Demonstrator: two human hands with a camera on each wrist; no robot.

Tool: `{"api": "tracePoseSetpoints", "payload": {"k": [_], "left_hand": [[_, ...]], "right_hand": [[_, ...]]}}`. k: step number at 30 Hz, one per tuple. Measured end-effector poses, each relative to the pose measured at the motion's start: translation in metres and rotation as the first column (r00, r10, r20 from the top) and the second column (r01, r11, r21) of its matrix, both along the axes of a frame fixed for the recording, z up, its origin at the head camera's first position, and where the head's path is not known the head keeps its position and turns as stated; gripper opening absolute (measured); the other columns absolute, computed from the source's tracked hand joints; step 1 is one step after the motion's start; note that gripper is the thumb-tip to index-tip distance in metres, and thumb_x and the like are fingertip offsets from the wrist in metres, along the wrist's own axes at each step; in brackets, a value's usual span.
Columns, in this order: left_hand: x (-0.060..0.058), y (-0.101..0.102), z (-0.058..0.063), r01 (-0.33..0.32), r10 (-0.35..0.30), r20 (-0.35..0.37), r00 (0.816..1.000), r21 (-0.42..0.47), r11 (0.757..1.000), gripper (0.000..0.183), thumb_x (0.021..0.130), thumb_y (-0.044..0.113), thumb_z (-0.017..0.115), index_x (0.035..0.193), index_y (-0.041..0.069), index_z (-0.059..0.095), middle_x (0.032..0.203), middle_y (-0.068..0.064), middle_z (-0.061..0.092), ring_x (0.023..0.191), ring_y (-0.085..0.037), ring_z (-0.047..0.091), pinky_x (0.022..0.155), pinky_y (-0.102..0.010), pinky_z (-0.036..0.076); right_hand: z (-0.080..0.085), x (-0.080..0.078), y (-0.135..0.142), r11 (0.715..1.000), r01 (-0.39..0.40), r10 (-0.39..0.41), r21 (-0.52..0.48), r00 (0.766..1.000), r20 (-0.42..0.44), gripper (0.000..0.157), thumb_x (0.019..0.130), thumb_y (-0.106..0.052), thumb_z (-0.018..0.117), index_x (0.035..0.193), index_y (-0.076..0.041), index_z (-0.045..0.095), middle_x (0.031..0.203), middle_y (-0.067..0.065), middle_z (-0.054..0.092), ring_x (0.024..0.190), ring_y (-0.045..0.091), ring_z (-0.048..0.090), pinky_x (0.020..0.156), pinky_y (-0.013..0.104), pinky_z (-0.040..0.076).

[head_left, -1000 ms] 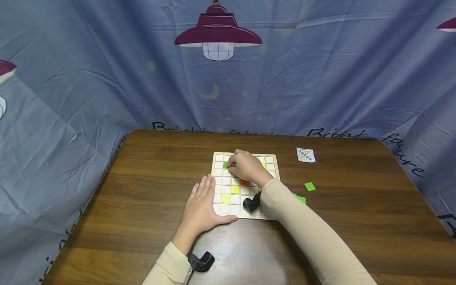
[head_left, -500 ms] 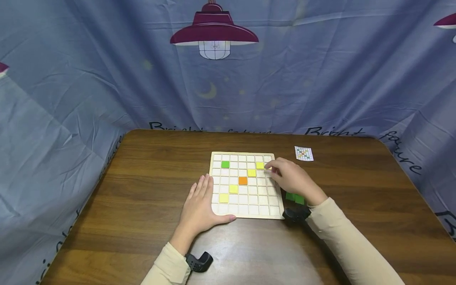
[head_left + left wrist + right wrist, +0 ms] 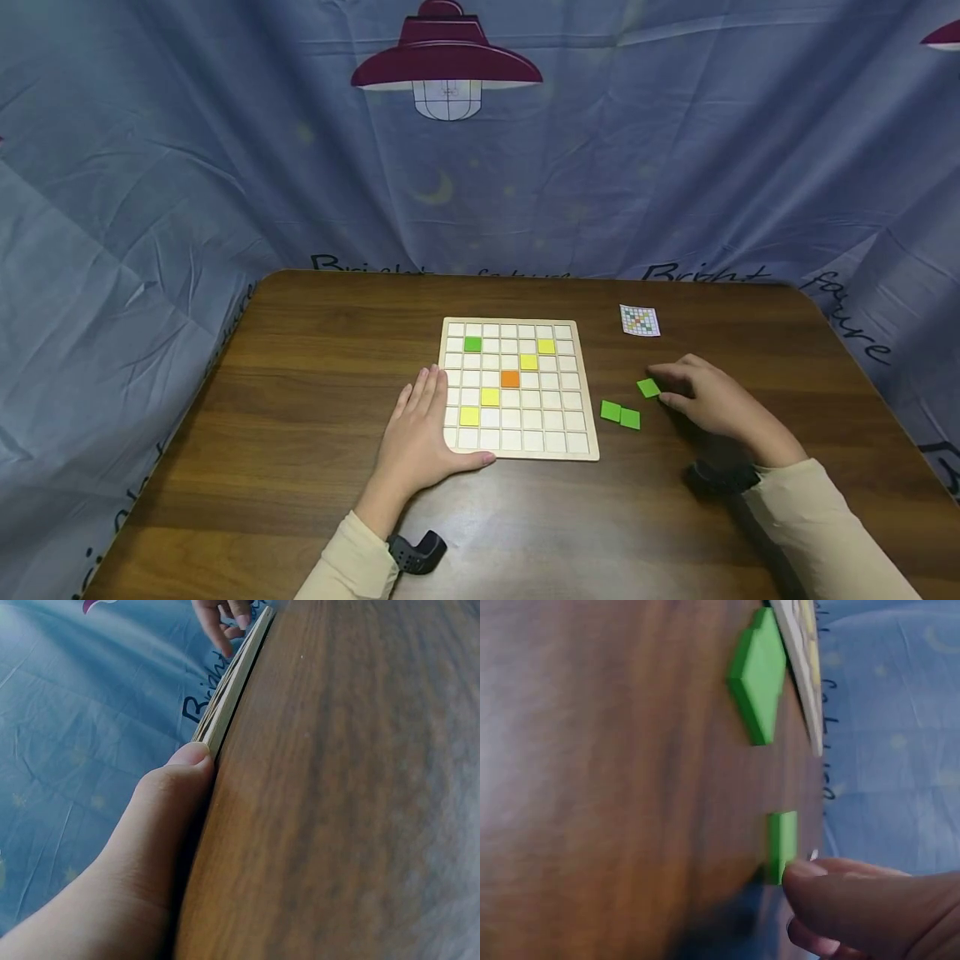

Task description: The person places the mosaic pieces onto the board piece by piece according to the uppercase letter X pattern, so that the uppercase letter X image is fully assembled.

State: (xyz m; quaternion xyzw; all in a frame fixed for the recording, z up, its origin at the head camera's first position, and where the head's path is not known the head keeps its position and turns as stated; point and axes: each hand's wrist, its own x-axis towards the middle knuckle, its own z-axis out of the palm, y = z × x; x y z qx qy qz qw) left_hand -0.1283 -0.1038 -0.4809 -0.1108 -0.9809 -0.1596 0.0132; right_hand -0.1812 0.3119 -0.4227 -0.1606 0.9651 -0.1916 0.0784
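Head view: a wooden grid board [image 3: 517, 450] is seen lying on a brown wooden table [image 3: 300, 375]. The left hand [image 3: 422, 437] is laid flat, fingers straight, against the board's edge at 9 o'clock, with the thumb pressed along the near edge; this thumb contact is confirmed in the left wrist view, where the board [image 3: 229, 690] is seen edge-on. On the board, a green tile [image 3: 472, 344] is set near the 11 o'clock corner, yellow tiles [image 3: 546, 347] are spread diagonally, and an orange tile [image 3: 510, 379] is placed at the middle.

At 3 o'clock from the board, the right hand [image 3: 712, 402] is rested on the table with loosely bent fingers, whose tips are brought against a single green tile [image 3: 648, 387]. In the right wrist view a fingertip [image 3: 810, 871] is seen touching that tile [image 3: 781, 844], but a grip around it cannot be told. Two more green tiles [image 3: 620, 414] are laid side by side between the board and the hand. A small pattern card [image 3: 640, 321] is placed at 1 o'clock from the board. A blue printed curtain [image 3: 187, 167] is hung behind the table.
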Motion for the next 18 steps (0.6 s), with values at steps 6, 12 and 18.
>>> {"api": "tracePoseSetpoints", "payload": {"k": [6, 12, 18], "left_hand": [[0.000, 0.000, 0.001, 0.000, 0.000, -0.005, 1.000, 0.003, 1.000, 0.141, 0.059, 0.098, 0.050, 0.159, 0.004, 0.014, 0.167, -0.011, 0.012, 0.156, -0.022, 0.009, 0.127, -0.041, 0.013], [0.000, 0.000, 0.001, 0.000, 0.000, -0.005, 1.000, 0.007, 1.000, 0.142, 0.059, 0.099, 0.050, 0.159, 0.004, 0.014, 0.167, -0.011, 0.012, 0.156, -0.022, 0.009, 0.127, -0.041, 0.012], [0.000, 0.000, 0.002, -0.001, 0.001, -0.001, 1.000, 0.009, 1.000, 0.141, 0.059, 0.098, 0.050, 0.159, 0.004, 0.014, 0.167, -0.012, 0.012, 0.156, -0.022, 0.010, 0.127, -0.040, 0.012]], "right_hand": [[-0.008, 0.002, 0.001, 0.999, 0.007, -0.008, -0.035, 1.000, -0.021, 0.037, 0.091, -0.019, 0.071, 0.126, -0.007, 0.066, 0.109, 0.013, 0.062, 0.096, 0.027, 0.060, 0.079, 0.046, 0.050], [-0.016, -0.002, -0.004, 0.992, 0.067, -0.071, -0.110, 0.997, -0.028, 0.023, 0.087, -0.022, 0.077, 0.102, -0.011, 0.063, 0.096, 0.006, 0.062, 0.086, 0.019, 0.056, 0.073, 0.034, 0.047], [-0.017, -0.010, -0.011, 0.971, 0.113, -0.116, -0.210, 0.993, 0.001, 0.021, 0.090, -0.023, 0.074, 0.098, -0.011, 0.060, 0.086, 0.004, 0.060, 0.070, 0.011, 0.050, 0.059, 0.023, 0.040]]}}
